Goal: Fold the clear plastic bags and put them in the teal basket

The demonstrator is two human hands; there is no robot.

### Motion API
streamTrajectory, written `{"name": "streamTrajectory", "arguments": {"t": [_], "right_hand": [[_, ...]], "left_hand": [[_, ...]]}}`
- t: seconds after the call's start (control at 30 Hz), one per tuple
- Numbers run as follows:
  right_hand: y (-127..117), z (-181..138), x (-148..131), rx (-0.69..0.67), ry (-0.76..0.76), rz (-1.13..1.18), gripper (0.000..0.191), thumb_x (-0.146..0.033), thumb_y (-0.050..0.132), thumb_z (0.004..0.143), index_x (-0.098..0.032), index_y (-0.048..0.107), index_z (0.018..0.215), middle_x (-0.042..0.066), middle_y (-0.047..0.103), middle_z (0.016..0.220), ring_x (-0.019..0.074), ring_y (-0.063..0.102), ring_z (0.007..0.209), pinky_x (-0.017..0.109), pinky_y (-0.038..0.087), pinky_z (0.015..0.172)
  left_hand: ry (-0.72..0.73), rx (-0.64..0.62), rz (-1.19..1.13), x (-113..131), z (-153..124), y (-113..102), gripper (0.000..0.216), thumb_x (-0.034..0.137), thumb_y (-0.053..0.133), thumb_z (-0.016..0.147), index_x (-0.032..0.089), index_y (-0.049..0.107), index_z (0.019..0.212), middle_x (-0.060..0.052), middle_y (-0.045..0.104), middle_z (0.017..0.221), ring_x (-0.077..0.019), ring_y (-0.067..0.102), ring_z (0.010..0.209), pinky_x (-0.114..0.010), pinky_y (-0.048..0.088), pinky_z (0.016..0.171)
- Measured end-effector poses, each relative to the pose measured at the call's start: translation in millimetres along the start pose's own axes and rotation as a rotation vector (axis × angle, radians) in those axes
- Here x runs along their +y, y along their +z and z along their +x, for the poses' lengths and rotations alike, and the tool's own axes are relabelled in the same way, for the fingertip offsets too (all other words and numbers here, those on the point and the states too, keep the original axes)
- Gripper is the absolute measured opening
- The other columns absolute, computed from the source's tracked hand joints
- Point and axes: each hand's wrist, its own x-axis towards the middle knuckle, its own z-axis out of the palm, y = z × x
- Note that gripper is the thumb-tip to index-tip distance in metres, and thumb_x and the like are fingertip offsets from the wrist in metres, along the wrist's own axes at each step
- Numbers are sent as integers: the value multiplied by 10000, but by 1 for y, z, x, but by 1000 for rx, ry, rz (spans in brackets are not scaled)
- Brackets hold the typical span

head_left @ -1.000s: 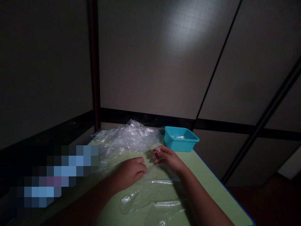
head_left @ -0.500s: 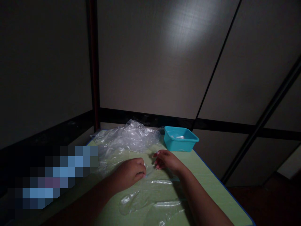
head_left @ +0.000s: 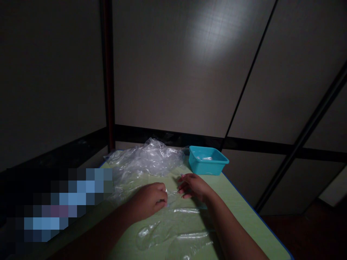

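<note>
A clear plastic bag (head_left: 189,234) lies flat on the green table, stretching from my hands toward me. My left hand (head_left: 153,200) is closed in a pinch at its upper edge, thumb and finger on the thin film. Just to the right, my right hand (head_left: 193,187) hovers over the film with its fingers curved and apart, holding nothing that I can see. Beyond both hands a crumpled heap of clear plastic (head_left: 154,159) spreads over the far left of the table.
At the table's far right corner stands a turquoise plastic basin (head_left: 207,166) with something small and whitish inside. The green tabletop (head_left: 241,213) has a blue edge. Dark-framed wall panels (head_left: 173,72) rise behind it. A blurred-out patch covers the lower left.
My right hand's fingers have spread a little wider and dipped slightly. My left hand stays nearly where it was, still pinching the film.
</note>
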Motion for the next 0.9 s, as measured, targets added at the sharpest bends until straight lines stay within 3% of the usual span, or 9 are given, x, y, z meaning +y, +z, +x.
{"name": "streamTrajectory", "arguments": {"t": [0.37,0.57,0.73,0.9], "right_hand": [[-1,0,-1,-20,18,-22,229,-375,486,839,-157,548,880,35,620,673,158,624,596,253,497,475],[-1,-1,-2,-30,19,-34,205,-353,483,839,-162,543,883,36,620,681,156,626,604,243,492,468],[1,-3,-4,-43,15,-42,202,-341,467,846,-157,546,877,35,611,664,158,624,611,242,490,469],[2,-5,-6,-60,9,-48,210,-341,461,851,-154,551,882,44,618,679,154,618,620,241,489,479]], "left_hand": [[14,81,18,2,0,-2,166,304,582,806,182,578,693,-7,541,751,-147,508,735,-242,373,690],[-1,152,7,7,2,-8,135,297,506,851,202,593,889,-46,573,884,-195,504,871,-303,386,782],[50,35,-14,9,1,-3,319,346,535,839,263,537,1147,-33,578,1147,-222,467,1091,-374,308,965],[12,-161,-9,1,-3,9,530,411,496,857,364,311,1352,16,383,1398,-255,286,1297,-494,140,1057]]}}
